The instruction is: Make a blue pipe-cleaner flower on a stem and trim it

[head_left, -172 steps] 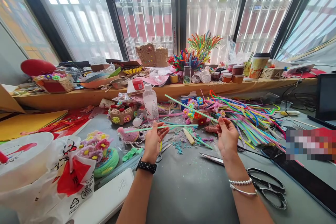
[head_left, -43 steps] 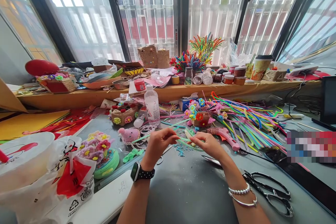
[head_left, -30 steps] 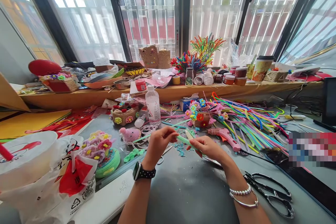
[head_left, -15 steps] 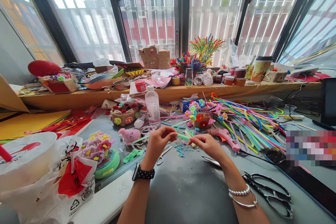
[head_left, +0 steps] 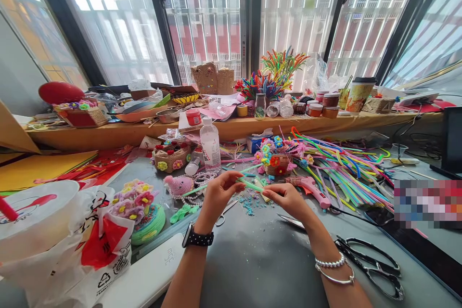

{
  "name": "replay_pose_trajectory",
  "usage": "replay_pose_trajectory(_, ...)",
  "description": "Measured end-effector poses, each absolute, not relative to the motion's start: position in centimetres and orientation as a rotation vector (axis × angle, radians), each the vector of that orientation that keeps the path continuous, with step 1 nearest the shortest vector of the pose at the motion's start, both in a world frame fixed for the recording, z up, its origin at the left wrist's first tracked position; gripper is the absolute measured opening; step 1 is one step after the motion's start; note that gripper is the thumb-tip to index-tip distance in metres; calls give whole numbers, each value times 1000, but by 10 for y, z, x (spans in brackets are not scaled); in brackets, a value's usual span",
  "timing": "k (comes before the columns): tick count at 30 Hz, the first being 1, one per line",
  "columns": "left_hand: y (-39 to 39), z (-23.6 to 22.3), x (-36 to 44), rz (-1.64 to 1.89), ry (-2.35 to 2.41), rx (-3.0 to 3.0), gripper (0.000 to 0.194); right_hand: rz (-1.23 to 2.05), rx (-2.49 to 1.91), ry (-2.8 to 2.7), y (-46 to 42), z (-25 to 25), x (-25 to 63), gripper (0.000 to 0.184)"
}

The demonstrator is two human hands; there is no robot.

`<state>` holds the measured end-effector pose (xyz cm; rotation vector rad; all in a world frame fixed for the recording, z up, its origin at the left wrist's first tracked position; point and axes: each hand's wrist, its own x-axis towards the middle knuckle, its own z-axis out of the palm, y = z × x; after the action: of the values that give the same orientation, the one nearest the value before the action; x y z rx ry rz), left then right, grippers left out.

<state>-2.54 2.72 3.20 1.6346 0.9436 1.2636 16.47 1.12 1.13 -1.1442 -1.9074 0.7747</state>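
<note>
A light green pipe cleaner (head_left: 251, 186) stretches between my two hands above the grey table. My left hand (head_left: 223, 192) pinches it near its left part, where a length of green sticks out past the wrist side. The other end is pinched by my right hand (head_left: 287, 197), thumb against fingers. Blue-green crumbs (head_left: 249, 204) lie on the table just beneath. Small scissors (head_left: 226, 211) rest below my left hand, and large black-handled scissors (head_left: 371, 264) lie beside my right forearm. Behind my right hand is a pink glue gun (head_left: 312, 191).
A flower-decorated basket (head_left: 277, 163) and a spread of coloured pipe cleaners (head_left: 346, 178) lie at the back right. A plastic bottle (head_left: 210, 144) stands behind my left hand. Left are a pink crocheted toy (head_left: 179, 186), a green flower pot (head_left: 147, 224), a white box (head_left: 144, 274) and a bagged tub (head_left: 39, 231).
My left fingers have shifted slightly on the pipe cleaner, and more of it shows between my hands at a steeper slant. Both hands stay in nearly the same place.
</note>
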Motion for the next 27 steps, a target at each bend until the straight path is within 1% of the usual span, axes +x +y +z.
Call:
replay_pose_trajectory(4,27,33,-26,1198,933,1663,17,803,-1127,-1937,10,11,167,38)
replay_pose_trajectory(10,26,32,-26,1137,908,1672,13,799,-1156,-1985,11,10,172,40)
replay_pose_trajectory(13,27,32,-25,1175,962,1616,13,780,-1186,-1926,11,11,174,37)
replay_pose_trajectory(18,29,34,-28,1305,1038,1455,16,641,-1166,-1666,14,11,176,35)
replay_pose_trajectory(23,30,34,-32,1380,1082,1429,21,823,-1088,-1536,14,10,176,40)
replay_pose_trajectory(27,32,32,-33,1389,1099,1432,21,827,-1069,-1493,15,8,174,47)
